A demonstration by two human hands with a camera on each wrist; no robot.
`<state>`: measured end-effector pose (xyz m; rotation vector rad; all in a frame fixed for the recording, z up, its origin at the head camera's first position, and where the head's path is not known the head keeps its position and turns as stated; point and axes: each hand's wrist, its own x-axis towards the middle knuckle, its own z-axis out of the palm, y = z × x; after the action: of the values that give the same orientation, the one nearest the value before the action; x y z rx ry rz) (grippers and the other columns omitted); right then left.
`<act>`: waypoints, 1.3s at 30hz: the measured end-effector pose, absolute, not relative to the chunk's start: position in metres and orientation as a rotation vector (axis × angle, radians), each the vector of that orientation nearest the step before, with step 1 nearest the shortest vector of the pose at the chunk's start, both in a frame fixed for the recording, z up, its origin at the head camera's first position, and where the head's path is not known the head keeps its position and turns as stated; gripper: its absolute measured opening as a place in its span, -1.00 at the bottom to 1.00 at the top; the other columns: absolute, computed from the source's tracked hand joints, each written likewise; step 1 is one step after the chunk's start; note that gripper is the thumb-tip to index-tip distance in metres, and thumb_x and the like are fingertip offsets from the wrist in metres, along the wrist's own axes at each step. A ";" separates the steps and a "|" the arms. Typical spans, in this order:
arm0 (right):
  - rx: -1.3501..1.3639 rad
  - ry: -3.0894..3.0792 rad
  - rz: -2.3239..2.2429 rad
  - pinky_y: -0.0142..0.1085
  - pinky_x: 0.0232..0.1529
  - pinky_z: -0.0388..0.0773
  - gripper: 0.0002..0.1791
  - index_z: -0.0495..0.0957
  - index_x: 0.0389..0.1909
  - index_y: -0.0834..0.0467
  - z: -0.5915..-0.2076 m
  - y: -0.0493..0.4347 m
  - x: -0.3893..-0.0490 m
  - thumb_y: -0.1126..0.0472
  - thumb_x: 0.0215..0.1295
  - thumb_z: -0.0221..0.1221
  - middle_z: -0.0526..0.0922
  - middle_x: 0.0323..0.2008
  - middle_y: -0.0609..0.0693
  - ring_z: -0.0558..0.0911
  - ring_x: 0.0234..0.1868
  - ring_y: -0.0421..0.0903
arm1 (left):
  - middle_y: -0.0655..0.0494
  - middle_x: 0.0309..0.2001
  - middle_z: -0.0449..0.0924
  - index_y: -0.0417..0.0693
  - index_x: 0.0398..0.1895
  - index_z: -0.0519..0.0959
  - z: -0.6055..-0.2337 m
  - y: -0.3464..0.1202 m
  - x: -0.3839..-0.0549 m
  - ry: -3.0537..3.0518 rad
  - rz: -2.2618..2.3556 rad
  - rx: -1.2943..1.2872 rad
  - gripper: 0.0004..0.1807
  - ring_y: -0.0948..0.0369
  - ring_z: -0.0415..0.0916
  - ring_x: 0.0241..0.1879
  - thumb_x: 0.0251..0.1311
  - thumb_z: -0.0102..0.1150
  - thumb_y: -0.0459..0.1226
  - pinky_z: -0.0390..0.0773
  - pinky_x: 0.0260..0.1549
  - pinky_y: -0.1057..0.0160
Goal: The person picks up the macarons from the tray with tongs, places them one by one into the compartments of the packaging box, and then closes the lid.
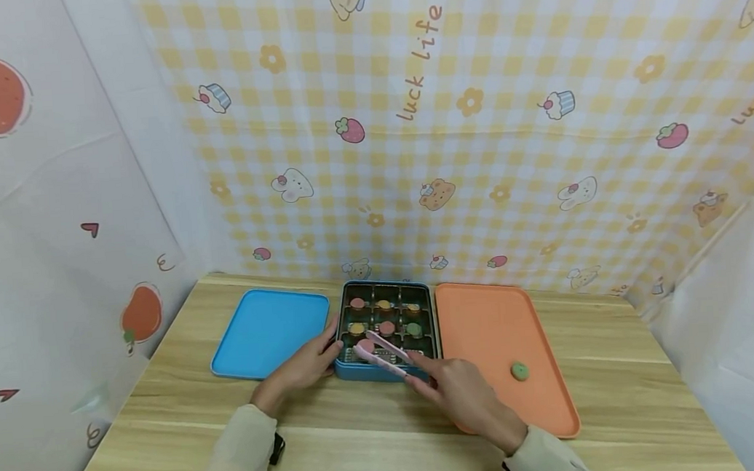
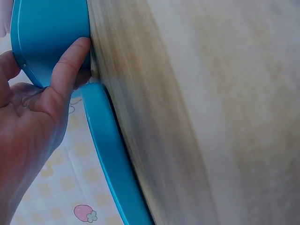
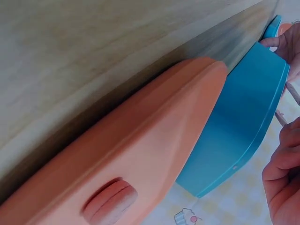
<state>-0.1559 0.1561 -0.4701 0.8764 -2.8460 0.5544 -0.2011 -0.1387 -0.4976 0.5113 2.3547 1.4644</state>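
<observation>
A blue tin box (image 1: 387,373) with a dark divided insert holds several macarons, including a yellow macaron (image 1: 356,329) and a green macaron (image 1: 413,329). At its left side my left hand (image 1: 310,358) holds the box by the front corner, thumb and fingers against the walls, as the left wrist view (image 2: 35,110) also shows. My right hand (image 1: 463,390) grips pink tongs (image 1: 381,363) over the front row. The tong tips stand on either side of a pink macaron (image 1: 366,346) at the front-left compartment; whether it is lifted I cannot tell.
An orange tray (image 1: 482,323) lies right of the box with a green macaron (image 1: 520,371) on it. In the right wrist view a pinkish macaron (image 3: 111,201) lies on that tray. The blue lid (image 1: 272,334) is on the left. A patterned cloth (image 1: 413,189) hangs behind.
</observation>
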 end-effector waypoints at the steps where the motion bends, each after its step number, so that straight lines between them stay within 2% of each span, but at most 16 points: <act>1: 0.882 -2.847 0.542 -0.49 -0.73 0.10 -0.49 0.57 0.27 0.01 -0.470 0.156 -0.156 -0.16 0.46 0.08 0.24 -0.77 -0.34 0.19 -0.76 -0.43 | -0.16 0.56 -0.04 0.08 0.62 -0.34 -0.498 -0.138 -0.201 2.357 1.460 0.505 -0.33 -0.11 0.53 0.10 0.61 -0.34 -0.25 0.48 0.07 0.02; 2: 0.887 -2.848 0.537 -0.49 -0.73 0.10 -0.49 0.57 0.27 0.01 -0.470 0.155 -0.156 -0.16 0.46 0.08 0.24 -0.77 -0.34 0.19 -0.76 -0.43 | -0.15 0.56 -0.03 0.09 0.62 -0.33 -0.498 -0.138 -0.200 2.345 1.469 0.484 -0.33 -0.12 0.45 0.23 0.61 -0.33 -0.25 0.50 0.10 -0.01; 7: 0.903 -2.855 0.500 -0.49 -0.74 0.08 -0.47 0.57 0.26 0.04 -0.471 0.153 -0.157 -0.18 0.46 0.06 0.24 -0.76 -0.32 0.19 -0.76 -0.42 | -0.28 0.57 -0.28 -0.03 0.61 -0.35 -0.498 -0.137 -0.198 2.279 1.522 0.387 -0.32 -0.28 0.22 0.37 0.61 -0.32 -0.29 0.57 0.06 -0.09; 8: 0.904 -2.855 0.502 -0.49 -0.74 0.08 -0.47 0.57 0.26 0.05 -0.471 0.153 -0.157 -0.18 0.46 0.06 0.24 -0.75 -0.32 0.19 -0.76 -0.42 | -0.30 0.57 -0.30 -0.05 0.60 -0.35 -0.497 -0.137 -0.198 2.266 1.535 0.372 -0.32 -0.27 0.10 0.43 0.60 -0.32 -0.29 0.56 0.05 -0.10; 15: 0.906 -2.831 0.509 -0.51 -0.76 0.07 -0.50 0.59 0.23 0.07 -0.472 0.153 -0.158 -0.13 0.45 0.11 0.25 -0.74 -0.32 0.16 -0.76 -0.44 | -0.38 0.54 -0.17 -0.09 0.60 -0.33 -0.497 -0.136 -0.198 2.310 1.496 0.394 -0.32 -0.20 0.32 0.33 0.60 -0.31 -0.26 0.61 0.02 -0.04; 21: 0.904 -2.821 0.515 -0.52 -0.76 0.06 -0.50 0.60 0.22 0.08 -0.472 0.153 -0.158 -0.12 0.44 0.13 0.24 -0.73 -0.32 0.15 -0.76 -0.44 | -0.27 0.57 -0.28 -0.02 0.61 -0.33 -0.497 -0.135 -0.198 2.269 1.536 0.357 -0.32 -0.20 0.14 0.43 0.60 -0.30 -0.28 0.57 0.06 -0.08; 23: 0.906 -2.820 0.518 -0.52 -0.77 0.05 -0.50 0.60 0.22 0.09 -0.472 0.153 -0.158 -0.12 0.43 0.13 0.23 -0.74 -0.32 0.15 -0.77 -0.44 | -0.31 0.56 -0.25 -0.05 0.61 -0.33 -0.497 -0.135 -0.198 2.286 1.516 0.361 -0.32 -0.18 0.28 0.35 0.60 -0.29 -0.28 0.60 0.02 -0.03; 25: 0.907 -2.818 0.522 -0.52 -0.77 0.04 -0.50 0.60 0.22 0.09 -0.473 0.153 -0.158 -0.12 0.43 0.14 0.23 -0.74 -0.32 0.14 -0.77 -0.44 | -0.38 0.53 -0.12 -0.05 0.61 -0.34 -0.496 -0.135 -0.199 2.320 1.471 0.381 -0.31 -0.12 0.53 0.06 0.60 -0.30 -0.26 0.62 -0.05 0.05; 27: 0.906 -2.817 0.528 -0.52 -0.77 0.03 -0.50 0.60 0.22 0.09 -0.473 0.153 -0.158 -0.12 0.43 0.14 0.22 -0.75 -0.32 0.13 -0.78 -0.44 | -0.41 0.49 -0.01 -0.06 0.61 -0.35 -0.496 -0.136 -0.199 2.349 1.437 0.408 -0.31 -0.06 0.57 -0.18 0.61 -0.30 -0.24 0.59 -0.14 0.11; 30: 0.904 -2.816 0.546 -0.52 -0.77 0.02 -0.49 0.59 0.24 0.09 -0.474 0.153 -0.158 -0.12 0.43 0.13 0.21 -0.76 -0.32 0.12 -0.78 -0.44 | -0.41 0.50 -0.04 -0.06 0.60 -0.37 -0.495 -0.137 -0.200 2.350 1.434 0.430 -0.31 -0.10 0.57 -0.20 0.61 -0.31 -0.25 0.57 -0.16 0.10; 32: 0.898 -2.813 0.566 -0.52 -0.77 0.02 -0.48 0.58 0.24 0.09 -0.473 0.153 -0.159 -0.13 0.43 0.13 0.21 -0.77 -0.33 0.12 -0.79 -0.45 | -0.36 0.54 -0.17 -0.08 0.60 -0.35 -0.494 -0.137 -0.199 2.335 1.462 0.412 -0.31 -0.15 0.52 0.10 0.60 -0.30 -0.26 0.62 -0.09 0.06; 33: 0.895 -2.814 0.581 -0.52 -0.77 0.02 -0.48 0.58 0.25 0.09 -0.473 0.153 -0.159 -0.13 0.44 0.12 0.21 -0.78 -0.34 0.12 -0.79 -0.45 | -0.36 0.55 -0.19 -0.10 0.60 -0.34 -0.493 -0.138 -0.199 2.334 1.469 0.416 -0.31 -0.12 0.48 0.17 0.60 -0.30 -0.27 0.63 -0.08 0.06; 35: 0.882 -2.817 0.612 -0.52 -0.76 0.03 -0.47 0.57 0.26 0.09 -0.473 0.155 -0.158 -0.14 0.44 0.11 0.21 -0.79 -0.34 0.13 -0.80 -0.45 | -0.39 0.51 -0.05 -0.08 0.60 -0.35 -0.492 -0.138 -0.199 2.319 1.484 0.435 -0.32 -0.11 0.56 0.04 0.61 -0.32 -0.28 0.63 -0.15 0.07; 36: 0.876 -2.818 0.627 -0.52 -0.76 0.04 -0.47 0.57 0.26 0.09 -0.472 0.156 -0.158 -0.15 0.45 0.10 0.22 -0.79 -0.35 0.13 -0.79 -0.45 | -0.38 0.50 0.01 -0.07 0.61 -0.35 -0.492 -0.138 -0.199 2.322 1.483 0.451 -0.32 -0.09 0.54 0.10 0.61 -0.32 -0.27 0.62 -0.11 0.07; 38: 0.865 -2.821 0.657 -0.51 -0.75 0.05 -0.46 0.56 0.27 0.09 -0.472 0.158 -0.157 -0.15 0.45 0.10 0.23 -0.80 -0.35 0.14 -0.79 -0.45 | -0.36 0.47 0.10 0.00 0.61 -0.35 -0.493 -0.138 -0.200 2.329 1.474 0.469 -0.32 0.04 0.60 -0.19 0.61 -0.33 -0.26 0.58 -0.24 0.15; 39: 0.863 -2.819 0.670 -0.51 -0.75 0.05 -0.47 0.56 0.27 0.09 -0.472 0.160 -0.156 -0.14 0.45 0.10 0.24 -0.79 -0.35 0.15 -0.79 -0.45 | -0.37 0.47 0.11 -0.02 0.61 -0.36 -0.494 -0.138 -0.200 2.332 1.469 0.475 -0.32 0.04 0.60 -0.21 0.61 -0.33 -0.26 0.57 -0.25 0.15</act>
<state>-0.1564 0.1600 -0.4719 0.8635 -2.8189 0.6696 -0.2001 -0.1384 -0.4940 0.4752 2.3321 1.4691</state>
